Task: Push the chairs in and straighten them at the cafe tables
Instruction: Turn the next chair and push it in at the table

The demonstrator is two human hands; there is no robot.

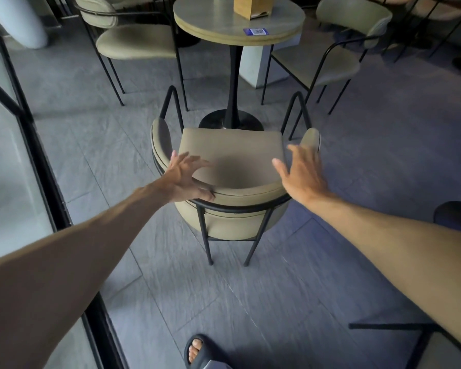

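Observation:
A beige padded chair (230, 153) with a black metal frame stands in front of me, its curved backrest toward me and its seat facing a round cafe table (213, 25) on a black pedestal. My left hand (183, 179) rests on the left part of the backrest's top edge, fingers spread. Over the right end of the backrest my right hand (302, 174) hovers with fingers apart; whether it touches the chair I cannot tell. The chair's front edge sits just short of the table's base (214, 119).
Two more beige chairs flank the table, one at the left (133, 41) and one at the right (338, 57). A wooden box (250, 6) stands on the tabletop. A glass wall with a black frame (45, 182) runs along my left. My sandalled foot (197, 351) is below.

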